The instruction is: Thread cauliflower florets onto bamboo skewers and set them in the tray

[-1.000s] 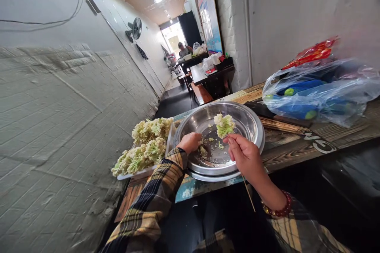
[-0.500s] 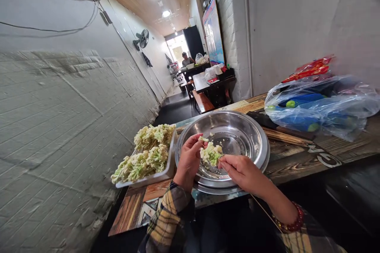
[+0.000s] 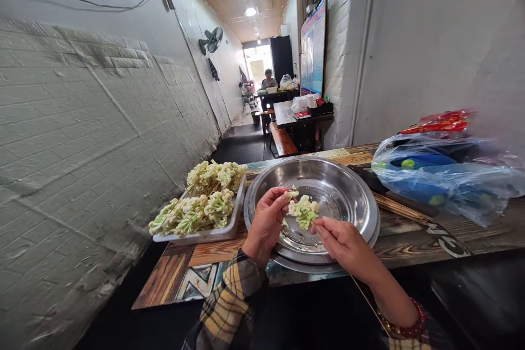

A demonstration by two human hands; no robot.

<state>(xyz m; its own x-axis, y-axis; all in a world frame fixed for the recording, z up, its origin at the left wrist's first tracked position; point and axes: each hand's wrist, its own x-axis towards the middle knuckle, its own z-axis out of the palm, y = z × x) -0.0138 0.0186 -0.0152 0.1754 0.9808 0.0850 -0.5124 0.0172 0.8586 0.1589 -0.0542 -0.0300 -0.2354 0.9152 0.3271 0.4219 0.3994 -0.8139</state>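
Note:
My right hand [image 3: 342, 240] pinches a thin bamboo skewer [image 3: 365, 298] that carries cauliflower florets [image 3: 304, 211] at its tip, held over a round steel basin [image 3: 353, 197]. My left hand [image 3: 267, 221] is closed on a small cauliflower piece [image 3: 291, 194] right beside the skewered florets. Small crumbs lie in the basin's bottom. A white tray [image 3: 229, 227] to the left holds several finished cauliflower skewers [image 3: 197, 205].
A clear plastic bag [image 3: 447, 178] with blue and green items and a red packet [image 3: 441, 120] lie at the right on the wooden table [image 3: 414, 246]. Loose bamboo skewers [image 3: 404, 210] lie beside the basin. A brick wall runs along the left. A person sits at a far table [image 3: 268, 79].
My left hand came up from the basin's bottom with a small piece to the skewer's tip. My right hand drew the skewer lower and nearer. The camera tilted and levelled.

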